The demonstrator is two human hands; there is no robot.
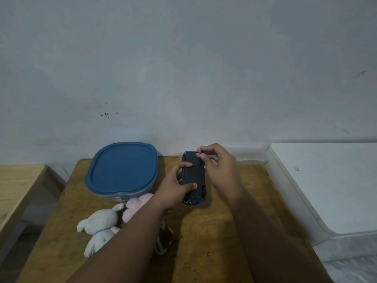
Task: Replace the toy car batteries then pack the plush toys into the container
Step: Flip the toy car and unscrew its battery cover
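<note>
On the wooden table [224, 231], a little right of its middle and toward the far edge, the toy car [193, 176] is held upside down, so its dark underside faces up and only a thin blue rim of the body shows around it. The left hand [175, 186] grasps the car from the left side: the thumb lies across the near part of the underside and a finger presses on the middle part. The right hand [218, 164] is at the far end of the car, with the fingertips [201, 155] pinched together and touching the underside there; I cannot tell if they hold some small part. To the left of the car stands the container [122, 170], closed with its blue lid [122, 164], near the wall [183, 68]. Just in front of the container, on the near side, lie the plush toys: a white plush [101, 225] and a pink plush [135, 205] touching each other, the pink one partly hidden by the left forearm. Another small brownish toy [166, 235] shows under this forearm, but it is too hidden to describe. At the right, a white surface [326, 180] stands beside the table.
</note>
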